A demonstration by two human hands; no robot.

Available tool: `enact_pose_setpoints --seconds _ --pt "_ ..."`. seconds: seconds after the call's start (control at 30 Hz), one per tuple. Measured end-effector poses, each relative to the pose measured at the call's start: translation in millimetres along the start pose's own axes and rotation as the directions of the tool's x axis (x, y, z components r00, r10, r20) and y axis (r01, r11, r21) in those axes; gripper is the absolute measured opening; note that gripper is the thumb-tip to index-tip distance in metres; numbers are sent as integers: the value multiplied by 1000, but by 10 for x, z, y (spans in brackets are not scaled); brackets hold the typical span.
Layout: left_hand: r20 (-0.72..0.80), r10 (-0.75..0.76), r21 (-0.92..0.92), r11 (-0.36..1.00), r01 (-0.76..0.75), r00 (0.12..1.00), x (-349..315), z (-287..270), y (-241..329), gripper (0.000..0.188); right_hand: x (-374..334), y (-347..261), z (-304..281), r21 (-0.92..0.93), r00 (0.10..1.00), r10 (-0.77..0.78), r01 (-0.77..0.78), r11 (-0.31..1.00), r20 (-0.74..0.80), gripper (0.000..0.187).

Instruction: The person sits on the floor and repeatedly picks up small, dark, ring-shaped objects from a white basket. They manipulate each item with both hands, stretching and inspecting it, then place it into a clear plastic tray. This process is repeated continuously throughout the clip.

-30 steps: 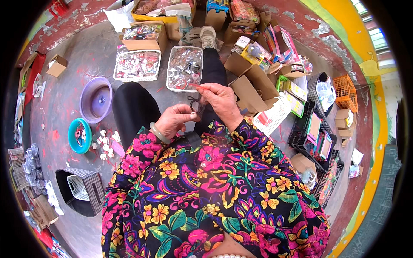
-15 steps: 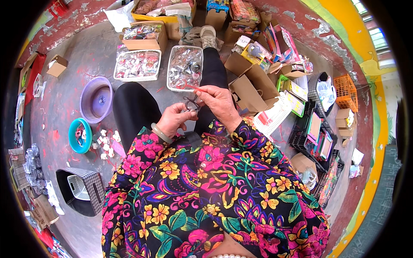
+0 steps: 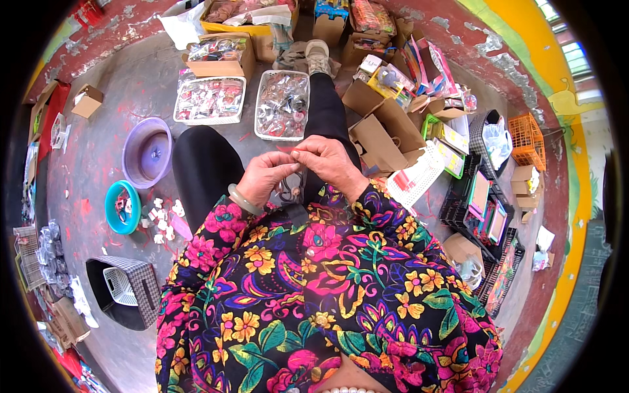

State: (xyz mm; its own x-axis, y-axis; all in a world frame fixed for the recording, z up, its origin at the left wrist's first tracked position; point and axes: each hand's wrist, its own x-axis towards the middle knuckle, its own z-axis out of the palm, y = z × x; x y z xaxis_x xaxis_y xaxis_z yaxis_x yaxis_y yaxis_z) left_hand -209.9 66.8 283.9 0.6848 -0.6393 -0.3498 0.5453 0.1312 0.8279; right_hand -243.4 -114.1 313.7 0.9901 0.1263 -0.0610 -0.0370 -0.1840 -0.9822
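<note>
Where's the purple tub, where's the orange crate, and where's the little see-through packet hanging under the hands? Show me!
Purple tub [image 3: 149, 164]: head view, on its bare inside.
Orange crate [image 3: 526, 142]: head view, on its slatted side.
See-through packet [image 3: 289, 189]: head view, on its hanging middle.

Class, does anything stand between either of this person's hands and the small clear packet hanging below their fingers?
Nothing visible does. The left hand and right hand pinch close together at the upper end of the clear packet, whose dark loops show below the fingers.
</note>
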Motion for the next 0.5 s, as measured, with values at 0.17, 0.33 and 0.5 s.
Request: enact_pose_setpoints --seconds 0.17,0.33,0.5 --pt "-96 41 168 986 -25 995 -62 54 94 17 -11 -87 2 285 993 114 -120 951 37 13" --pt "-123 -76 132 987 92 990 -79 41 189 21 -24 -70 -9 442 990 142 -130 887 4 12" --pt "-45 -94 33 995 95 995 -120 149 355 24 -46 -180 -18 372 984 179 -160 914 -16 13"
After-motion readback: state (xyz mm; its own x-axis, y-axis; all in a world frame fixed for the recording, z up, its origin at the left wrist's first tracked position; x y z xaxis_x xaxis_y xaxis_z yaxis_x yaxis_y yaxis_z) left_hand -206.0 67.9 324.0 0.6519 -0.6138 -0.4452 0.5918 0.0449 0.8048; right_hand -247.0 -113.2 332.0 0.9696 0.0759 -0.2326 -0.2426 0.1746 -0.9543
